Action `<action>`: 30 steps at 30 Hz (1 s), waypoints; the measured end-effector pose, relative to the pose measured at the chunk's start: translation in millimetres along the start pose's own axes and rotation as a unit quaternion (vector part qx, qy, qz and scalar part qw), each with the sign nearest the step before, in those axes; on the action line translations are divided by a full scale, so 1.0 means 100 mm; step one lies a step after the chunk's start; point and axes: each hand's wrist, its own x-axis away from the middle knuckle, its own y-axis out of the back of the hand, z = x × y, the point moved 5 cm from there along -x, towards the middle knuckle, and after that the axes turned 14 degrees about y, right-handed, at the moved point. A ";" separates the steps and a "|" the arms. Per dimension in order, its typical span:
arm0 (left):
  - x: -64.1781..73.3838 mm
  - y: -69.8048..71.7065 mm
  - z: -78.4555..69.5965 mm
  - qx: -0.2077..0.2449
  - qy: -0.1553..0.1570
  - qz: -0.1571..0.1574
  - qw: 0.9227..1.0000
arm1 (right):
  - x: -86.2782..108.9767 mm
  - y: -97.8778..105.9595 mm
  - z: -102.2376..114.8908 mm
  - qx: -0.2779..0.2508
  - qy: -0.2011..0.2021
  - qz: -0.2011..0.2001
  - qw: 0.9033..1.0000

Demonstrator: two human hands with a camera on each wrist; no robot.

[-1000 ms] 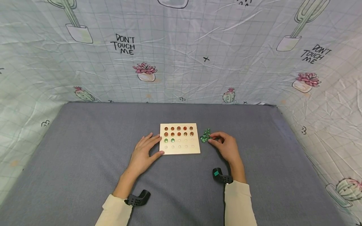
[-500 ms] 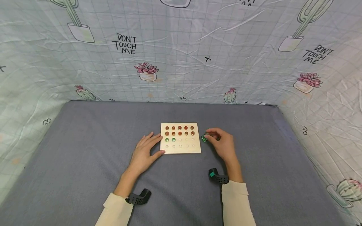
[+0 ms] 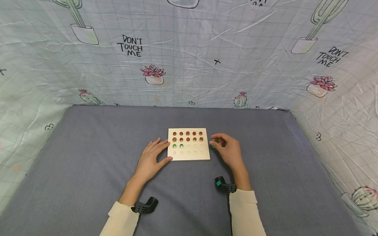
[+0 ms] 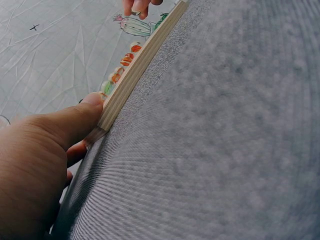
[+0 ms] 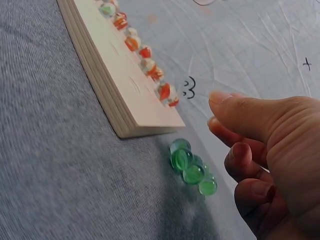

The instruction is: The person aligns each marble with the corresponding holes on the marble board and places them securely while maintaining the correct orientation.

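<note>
My left hand (image 3: 150, 161) lies at the left edge of a pale wooden board (image 3: 189, 156), fingers fairly straight, thumb on its near left corner. Orange-red marbles (image 3: 187, 139) fill the two back rows of hollows. Two green marbles (image 3: 178, 146) sit at the left of the third row. Just off the board's right edge, my right hand (image 3: 230, 150) has thumb and forefinger brought together. The left wrist view catches a small glassy marble (image 4: 135, 10) pinched at those fingertips. Beneath the hand, several loose green marbles (image 5: 193, 173) rest on the cloth, partly hidden in the head view.
Grey cloth (image 3: 189, 203) covers the table under the board. A pale printed sheet (image 3: 189, 52) with cactus drawings hangs behind and along the sides. Each wrist carries a black camera mount (image 3: 225, 185).
My right hand has moved left from the green marbles toward the board's right edge, thumb and forefinger closing together. My left hand stays at the board's left edge.
</note>
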 end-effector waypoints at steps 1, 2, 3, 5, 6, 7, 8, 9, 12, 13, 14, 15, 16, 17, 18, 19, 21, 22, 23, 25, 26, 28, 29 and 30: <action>0.00 0.00 0.00 0.000 0.000 0.000 1.000 | 0.00 -0.01 0.01 0.002 0.003 0.001 1.000; 0.00 0.00 0.00 0.000 0.001 0.000 1.000 | -0.01 -0.02 0.01 0.005 0.006 0.003 1.000; 0.01 0.00 0.00 0.000 0.001 0.000 1.000 | -0.01 -0.03 0.02 0.007 0.008 0.005 1.000; 0.01 0.00 0.01 0.000 0.002 0.000 1.000 | -0.01 -0.06 0.04 0.009 0.012 0.008 1.000; 0.01 0.00 0.01 -0.001 0.002 0.000 1.000 | -0.01 -0.07 0.05 0.009 0.013 0.010 1.000; 0.01 0.00 0.01 -0.001 0.002 0.000 1.000 | -0.01 -0.08 0.06 0.008 0.015 0.012 1.000; 0.02 0.00 0.01 -0.001 0.002 0.000 1.000 | -0.01 -0.09 0.07 0.006 0.016 0.013 1.000; 0.02 -0.01 0.01 -0.001 0.002 0.000 1.000 | -0.01 -0.11 0.08 0.005 0.017 0.014 1.000; 0.03 -0.01 0.01 -0.002 0.002 0.000 1.000 | -0.02 -0.14 0.10 0.007 0.022 0.016 1.000; 0.03 -0.01 0.01 -0.001 0.001 0.000 1.000 | -0.02 -0.15 0.11 0.008 0.023 0.016 1.000; 0.03 -0.01 0.01 -0.001 0.001 0.000 1.000 | -0.02 -0.16 0.11 0.011 0.023 0.017 1.000; 0.03 -0.01 0.01 -0.001 0.000 0.000 1.000 | -0.02 -0.17 0.12 0.013 0.023 0.017 1.000; 0.03 -0.01 0.01 -0.001 0.000 0.000 1.000 | -0.03 -0.18 0.12 0.015 0.023 0.018 0.999; 0.03 -0.01 0.01 -0.001 0.000 -0.001 1.000 | -0.03 -0.19 0.13 0.016 0.024 0.018 0.999; 0.03 -0.01 0.01 0.000 0.000 -0.001 1.000 | -0.03 -0.20 0.13 0.016 0.024 0.020 0.999; 0.03 -0.01 0.01 0.001 0.001 -0.001 1.000 | -0.03 -0.21 0.14 0.014 0.025 0.021 0.999; 0.03 -0.01 0.01 0.001 0.001 -0.002 1.000 | -0.03 -0.23 0.16 0.014 0.024 0.024 0.999; 0.03 -0.02 0.01 0.001 0.001 -0.002 1.000 | -0.03 -0.24 0.16 0.012 0.024 0.025 0.999; 0.03 -0.02 0.00 0.001 0.000 -0.002 1.000 | -0.03 -0.25 0.17 0.013 0.024 0.027 0.999; 0.03 -0.02 0.00 0.001 0.000 -0.002 1.000 | -0.03 -0.28 0.19 0.014 0.025 0.031 0.999; 0.03 -0.02 0.00 0.000 0.000 -0.002 1.000 | -0.03 -0.29 0.19 0.017 0.026 0.033 0.999; 0.03 -0.02 0.00 0.000 0.001 -0.001 1.000 | -0.03 -0.32 0.21 0.020 0.032 0.036 0.999; 0.03 -0.02 -0.01 0.000 0.002 -0.001 1.000 | -0.03 -0.33 0.22 0.023 0.036 0.037 0.998; 0.04 -0.02 -0.01 0.000 0.002 -0.001 1.000 | -0.03 -0.34 0.23 0.023 0.041 0.037 0.998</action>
